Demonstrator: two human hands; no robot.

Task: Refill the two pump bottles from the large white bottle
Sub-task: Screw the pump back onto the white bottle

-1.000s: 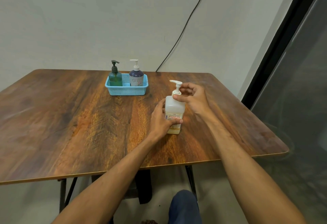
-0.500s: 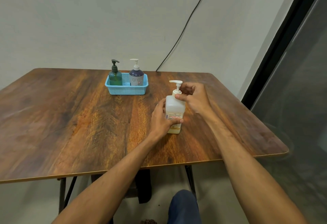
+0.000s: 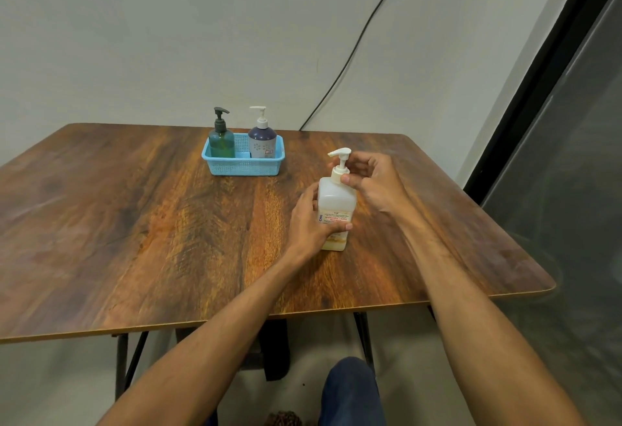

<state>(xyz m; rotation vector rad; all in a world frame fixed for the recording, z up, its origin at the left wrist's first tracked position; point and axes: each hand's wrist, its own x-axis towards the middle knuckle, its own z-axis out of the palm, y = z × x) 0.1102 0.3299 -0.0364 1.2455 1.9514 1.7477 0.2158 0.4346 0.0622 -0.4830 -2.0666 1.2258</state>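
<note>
A knee in dark blue cloth (image 3: 353,388) shows lowest in the view, in front of the near edge of the wooden tabletop (image 3: 134,223). Black legs (image 3: 365,334) stand beneath that edge, and two bare forearms reach over it.

The large white bottle (image 3: 336,205) stands upright on the tabletop, closer to the right edge than the left and roughly midway between the near and far edges. Its lowest band looks yellowish. The left hand (image 3: 308,223) grips the lower body from the left side, fingers curled round the back and the thumb lying across the printed label in front. The right hand (image 3: 373,181) is at the bottle's neck, where its thumb and curled fingers pinch the white collar just under the pump head (image 3: 340,153). The nozzle points left.

Farther back, near the far edge and about the middle of it, sits a light blue basket (image 3: 244,164), well apart from the white bottle. Two pump bottles stand upright inside it: a green pump bottle (image 3: 221,141) with a dark pump at the left end, and a purple pump bottle (image 3: 262,141) with a white pump at the right end.

Behind the far edge rises a pale wall, with a black cable (image 3: 353,51) running up it to the right. A dark frame (image 3: 538,72) slants down the right side.
</note>
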